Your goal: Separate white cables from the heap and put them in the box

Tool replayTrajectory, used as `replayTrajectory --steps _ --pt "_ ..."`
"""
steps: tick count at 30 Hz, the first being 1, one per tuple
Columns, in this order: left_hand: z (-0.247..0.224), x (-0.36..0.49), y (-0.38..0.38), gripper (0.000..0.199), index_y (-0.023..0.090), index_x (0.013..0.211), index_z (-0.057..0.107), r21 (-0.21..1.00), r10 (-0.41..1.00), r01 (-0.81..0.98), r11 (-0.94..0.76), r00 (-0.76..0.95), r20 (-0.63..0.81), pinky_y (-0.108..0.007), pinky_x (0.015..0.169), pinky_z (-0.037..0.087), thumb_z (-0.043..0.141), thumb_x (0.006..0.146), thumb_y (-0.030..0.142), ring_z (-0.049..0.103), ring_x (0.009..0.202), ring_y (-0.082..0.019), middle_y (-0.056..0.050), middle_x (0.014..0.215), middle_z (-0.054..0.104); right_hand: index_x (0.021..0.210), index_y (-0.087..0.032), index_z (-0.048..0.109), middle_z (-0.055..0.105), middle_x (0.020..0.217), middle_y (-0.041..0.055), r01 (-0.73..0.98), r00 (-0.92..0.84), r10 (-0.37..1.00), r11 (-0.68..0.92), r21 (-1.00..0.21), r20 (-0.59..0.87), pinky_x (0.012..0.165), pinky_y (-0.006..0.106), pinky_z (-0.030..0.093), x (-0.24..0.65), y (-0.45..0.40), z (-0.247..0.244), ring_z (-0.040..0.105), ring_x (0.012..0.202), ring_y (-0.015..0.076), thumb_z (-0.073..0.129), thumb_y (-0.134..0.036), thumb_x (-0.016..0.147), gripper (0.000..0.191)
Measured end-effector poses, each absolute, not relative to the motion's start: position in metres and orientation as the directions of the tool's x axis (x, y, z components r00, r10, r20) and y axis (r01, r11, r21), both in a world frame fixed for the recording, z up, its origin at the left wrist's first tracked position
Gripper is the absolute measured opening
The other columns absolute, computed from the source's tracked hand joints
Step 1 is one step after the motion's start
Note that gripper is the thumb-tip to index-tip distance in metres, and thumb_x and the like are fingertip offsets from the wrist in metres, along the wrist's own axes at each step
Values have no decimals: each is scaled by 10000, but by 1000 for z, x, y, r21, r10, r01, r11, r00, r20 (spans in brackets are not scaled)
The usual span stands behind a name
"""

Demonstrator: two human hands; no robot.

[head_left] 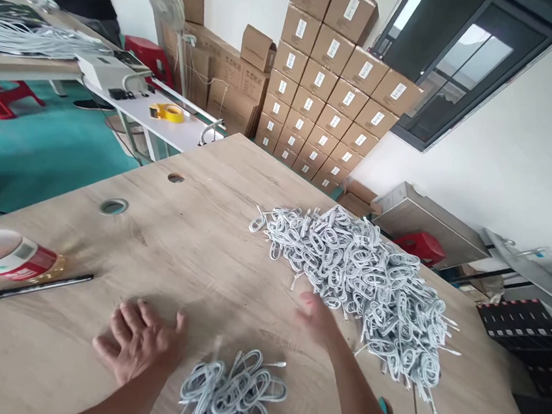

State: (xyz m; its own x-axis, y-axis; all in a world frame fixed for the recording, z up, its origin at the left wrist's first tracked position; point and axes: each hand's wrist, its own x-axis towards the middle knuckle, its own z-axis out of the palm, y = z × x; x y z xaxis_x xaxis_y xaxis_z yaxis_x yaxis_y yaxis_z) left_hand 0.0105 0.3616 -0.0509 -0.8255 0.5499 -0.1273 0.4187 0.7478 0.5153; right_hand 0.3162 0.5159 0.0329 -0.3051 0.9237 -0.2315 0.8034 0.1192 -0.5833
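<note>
1. At 4 o'clock from the centre of the head view, a large heap of grey cables [362, 274], wound in loops, lies on the worktop [194, 245].
2. The right hand [316, 318] is just beside that heap, which spreads from its 12 to 4 o'clock; motion blur hides its grip, so I cannot tell whether it pinches anything.
3. The left hand [143, 341] lies on the worktop, fingers spread; near its 4 o'clock sits a smaller cable pile [233, 392], between the forearms.
4. Stacked cartons [330, 95] at 1 o'clock bear white labels, too small to read; the tub [31, 258] at 9 o'clock has red-and-white print, illegible.
5. Counted: two cable heaps, one tub, one black pen [34, 288]; individual cables overlap too much to count.
</note>
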Motion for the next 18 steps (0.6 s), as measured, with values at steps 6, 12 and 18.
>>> replayTrajectory --steps 6,12,18 --pt "-50 12 364 852 110 1580 228 372 511 507 778 -854 95 -702 1241 173 252 918 646 196 1570 -409 -270 1636 320 1055 -169 723 647 1270 208 892 244 965 -183 -412 99 936 474 494 349 572 2 575 1211 389 641 -434 815 367" --pt "-55 10 363 857 129 1601 165 363 521 512 778 -850 81 -698 1235 157 240 916 639 184 1576 -404 -264 1645 313 855 -202 713 711 802 61 587 321 947 -225 -778 -32 721 355 562 385 545 -5 725 894 288 584 -465 794 299" --pt "-59 11 363 912 188 1625 59 397 517 520 756 -847 123 -698 1228 135 378 880 606 177 1572 -389 -245 1662 277 979 -198 762 794 953 88 116 52 921 -390 -913 -387 834 398 617 414 457 22 759 984 288 821 -564 668 484"
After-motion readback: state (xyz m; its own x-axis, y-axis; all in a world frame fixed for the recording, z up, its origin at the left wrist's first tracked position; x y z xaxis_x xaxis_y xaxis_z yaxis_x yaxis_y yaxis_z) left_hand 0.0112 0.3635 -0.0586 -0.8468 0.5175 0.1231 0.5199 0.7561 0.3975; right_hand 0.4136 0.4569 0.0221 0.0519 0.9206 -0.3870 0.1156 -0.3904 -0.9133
